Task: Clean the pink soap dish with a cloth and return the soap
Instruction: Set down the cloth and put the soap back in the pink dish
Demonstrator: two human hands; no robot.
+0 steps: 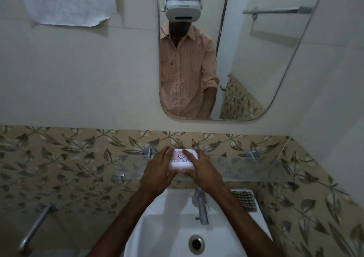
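Note:
The pink soap dish (pixel 180 162), a closed box with a patterned lid, sits on the glass shelf (pixel 246 168) above the basin. My left hand (pixel 157 173) clasps its left side and my right hand (pixel 202 171) clasps its right side, with one finger lying across the lid. The soap is hidden; I cannot tell whether it lies inside. A dark checked cloth (pixel 245 200) rests on the basin's back right corner, untouched.
Below the shelf stands a white basin (pixel 157 223) with a chrome tap (pixel 201 207) and drain (pixel 196 244). A mirror (pixel 256 60) hangs above. A metal pipe (pixel 35 227) runs along the left wall. The wall tiles carry a leaf pattern.

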